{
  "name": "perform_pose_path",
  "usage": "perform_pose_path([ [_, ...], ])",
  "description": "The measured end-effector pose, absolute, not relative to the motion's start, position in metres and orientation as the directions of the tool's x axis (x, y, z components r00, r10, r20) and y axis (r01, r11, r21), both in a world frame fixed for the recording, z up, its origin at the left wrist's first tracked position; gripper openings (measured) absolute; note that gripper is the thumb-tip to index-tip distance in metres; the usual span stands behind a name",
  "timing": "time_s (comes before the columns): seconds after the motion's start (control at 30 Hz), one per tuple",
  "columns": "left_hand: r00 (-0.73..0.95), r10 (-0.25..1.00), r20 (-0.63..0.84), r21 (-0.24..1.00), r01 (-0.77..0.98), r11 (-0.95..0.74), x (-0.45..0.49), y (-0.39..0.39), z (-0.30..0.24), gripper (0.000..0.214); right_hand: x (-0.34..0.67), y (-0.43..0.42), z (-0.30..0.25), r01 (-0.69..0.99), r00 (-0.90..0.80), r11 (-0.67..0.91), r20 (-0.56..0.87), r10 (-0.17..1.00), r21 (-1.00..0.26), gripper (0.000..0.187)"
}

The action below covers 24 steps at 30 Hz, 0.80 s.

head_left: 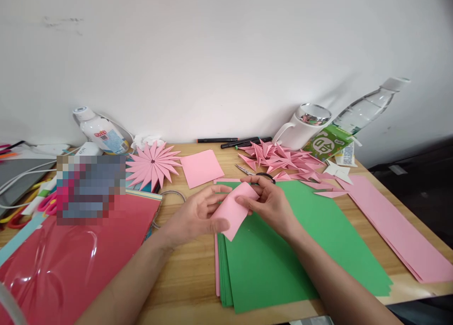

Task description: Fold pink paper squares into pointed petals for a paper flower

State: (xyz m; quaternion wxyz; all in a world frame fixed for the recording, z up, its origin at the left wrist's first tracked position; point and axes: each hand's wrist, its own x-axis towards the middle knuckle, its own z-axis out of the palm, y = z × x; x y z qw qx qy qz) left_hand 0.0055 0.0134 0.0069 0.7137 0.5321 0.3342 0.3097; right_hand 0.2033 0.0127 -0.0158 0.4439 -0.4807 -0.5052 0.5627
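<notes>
Between my two hands is a small piece of pink paper (234, 212), folded into a narrow rectangle and tilted. My left hand (201, 211) pinches its lower left end, thumb on top. At the upper right end my right hand (267, 202) grips it between thumb and fingers. Both hands hover over a stack of green paper sheets (304, 259). Behind them lies a pink paper square (201, 168). A pink many-pointed paper star (153, 161) lies to its left, and a heap of folded pink paper pieces (283, 160) to its right. Scissors (247, 170) lie partly hidden behind my right hand.
A red sheet pack in clear plastic (71, 249) covers the left side. Pink paper strips (399, 230) lie right. Along the wall stand a white bottle (102, 131), a white mug (300, 127), a green carton (325, 143) and a leaning clear bottle (368, 108); black markers (217, 140) lie between.
</notes>
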Motion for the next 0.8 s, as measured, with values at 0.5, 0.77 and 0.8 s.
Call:
perform_pose_path([
  [0.5, 0.443, 0.868, -0.225, 0.968, 0.0, 0.251, 0.018, 0.008, 0.0, 0.033, 0.191, 0.003, -0.011, -0.062, -0.079, -0.08, -0.074, 0.994, -0.995, 0.033],
  [0.77, 0.369, 0.905, -0.21, 0.974, -0.006, 0.228, 0.022, 0.004, 0.001, 0.031, 0.189, -0.001, -0.01, -0.037, -0.078, -0.053, -0.05, 0.996, -0.998, 0.033],
  [0.8, 0.356, 0.909, -0.218, 0.971, -0.009, 0.237, 0.022, 0.004, 0.001, 0.031, 0.189, -0.001, -0.01, -0.039, -0.075, -0.054, -0.051, 0.996, -0.998, 0.033],
])
